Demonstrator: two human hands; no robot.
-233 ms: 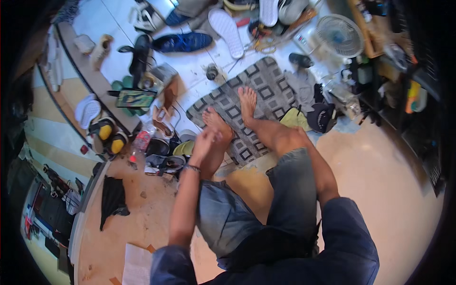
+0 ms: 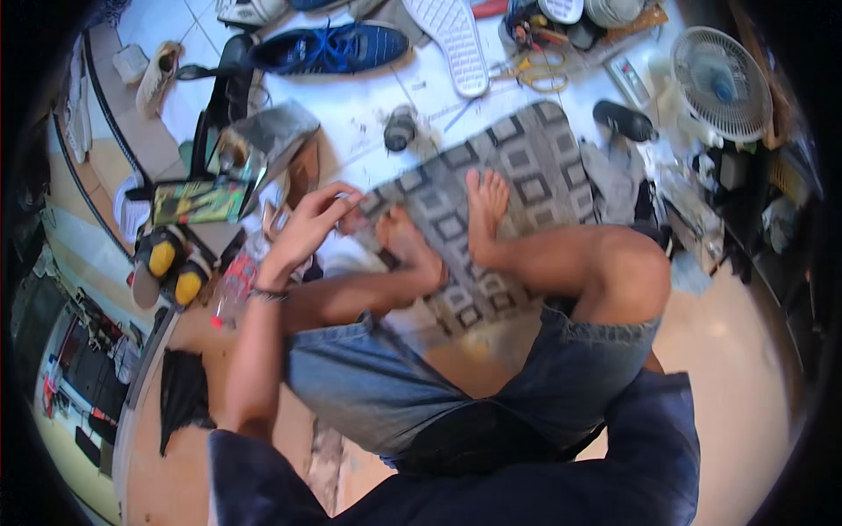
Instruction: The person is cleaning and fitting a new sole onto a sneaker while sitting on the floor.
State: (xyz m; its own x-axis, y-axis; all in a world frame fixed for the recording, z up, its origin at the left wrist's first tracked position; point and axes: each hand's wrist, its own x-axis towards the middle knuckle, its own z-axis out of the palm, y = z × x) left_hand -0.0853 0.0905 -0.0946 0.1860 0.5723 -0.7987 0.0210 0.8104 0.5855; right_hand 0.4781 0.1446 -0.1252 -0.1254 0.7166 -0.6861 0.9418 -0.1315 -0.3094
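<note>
My left hand [image 2: 314,223] is stretched forward over my left shin, fingers extended and loosely bent, with nothing visible in them. A dark bracelet [image 2: 268,294] circles that wrist. Closest to the hand are a brown shoe-like piece [image 2: 303,168] and the grey patterned mat [image 2: 456,188] under my bare feet. A phone-like screen [image 2: 200,202] on a black holder stands to the left of the hand. My right hand is hidden behind my raised right knee; only the dark right sleeve [image 2: 651,430] shows.
A blue shoe [image 2: 338,48], a white sole [image 2: 452,44] and yellow-handled scissors [image 2: 544,72] lie on the white tiles ahead. A small fan [image 2: 721,83] stands at the far right. Yellow-and-black shoes [image 2: 168,263], a plastic bottle [image 2: 231,294] and a black cloth [image 2: 184,394] are at the left.
My left hand has moved left and forward from above my shin. My knees have spread apart, and my right hand has gone from beside the right knee out of sight.
</note>
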